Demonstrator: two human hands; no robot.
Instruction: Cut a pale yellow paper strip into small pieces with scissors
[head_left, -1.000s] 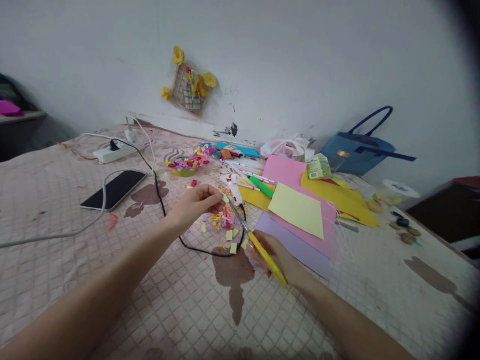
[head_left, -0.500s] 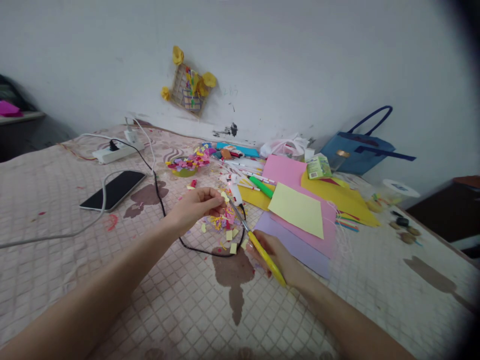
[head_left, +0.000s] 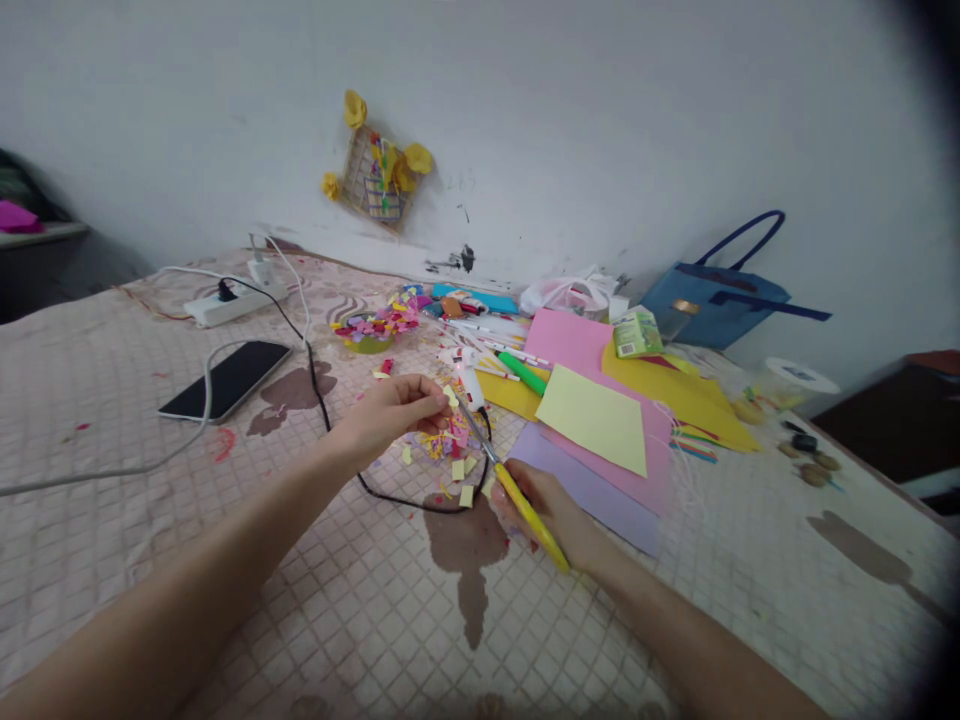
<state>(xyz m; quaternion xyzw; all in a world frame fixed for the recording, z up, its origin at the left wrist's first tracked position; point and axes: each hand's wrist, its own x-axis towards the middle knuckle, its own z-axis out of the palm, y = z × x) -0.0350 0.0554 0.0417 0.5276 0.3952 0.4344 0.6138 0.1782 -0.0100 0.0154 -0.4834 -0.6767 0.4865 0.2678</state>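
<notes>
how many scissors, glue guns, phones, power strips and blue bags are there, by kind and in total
Scissors: 1, in the right hand
Glue gun: 1
Phone: 1
Power strip: 1
Blue bag: 1
Total: 5

Yellow-handled scissors [head_left: 507, 479] slant, metal blades pointing far and left. A small pale-yellow paper piece [head_left: 450, 395] is beside their tips.

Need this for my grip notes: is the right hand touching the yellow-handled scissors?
Touching. The head view shows the right hand closed around the yellow-handled scissors, with parts of the hand showing on both sides of them.
</notes>
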